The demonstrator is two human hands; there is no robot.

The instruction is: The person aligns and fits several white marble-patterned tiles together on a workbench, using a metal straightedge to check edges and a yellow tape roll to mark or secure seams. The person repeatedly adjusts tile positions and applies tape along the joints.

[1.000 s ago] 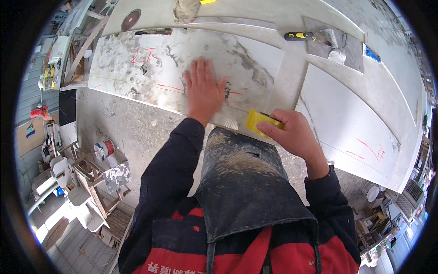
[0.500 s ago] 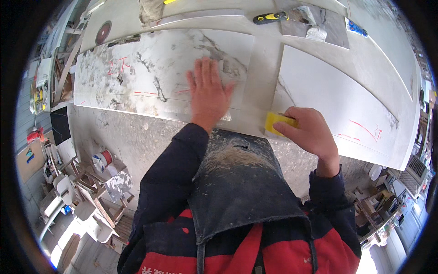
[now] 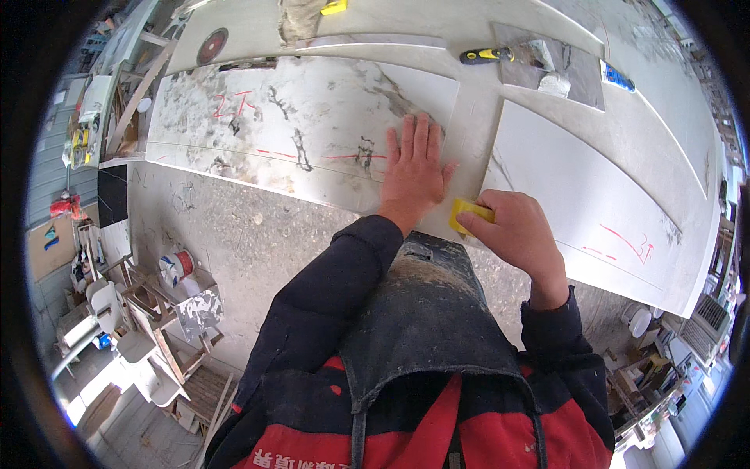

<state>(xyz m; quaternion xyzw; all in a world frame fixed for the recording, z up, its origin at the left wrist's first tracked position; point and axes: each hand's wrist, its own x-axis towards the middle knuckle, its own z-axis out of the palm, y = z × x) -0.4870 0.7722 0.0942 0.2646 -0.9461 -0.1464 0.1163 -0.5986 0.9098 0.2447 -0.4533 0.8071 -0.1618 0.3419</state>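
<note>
Left hand (image 3: 414, 168) lies flat, fingers spread, on the right end of the veined slab (image 3: 297, 129) on the bench (image 3: 476, 86), while the right hand (image 3: 519, 234) grips a yellow block (image 3: 466, 211) at the slab's near edge; red marks remain, slab appears uncut.

Your left hand (image 3: 414, 170) is lying flat on the right end of the veined slab (image 3: 297, 125), which is stretching toward 9 o'clock from it. Your right hand (image 3: 516, 234) is sitting just beside the left hand at its 4 o'clock, gripping a sponge block (image 3: 467, 211) at the near edge of the worktable (image 3: 476, 117). A second slab (image 3: 578, 195) is lying at 3 o'clock of the left hand, apart from the first. A handled tool (image 3: 488, 55) is resting at 12 o'clock, behind both slabs. A cutting disc (image 3: 212, 45) is lying at 10 o'clock, behind the veined slab.
</note>
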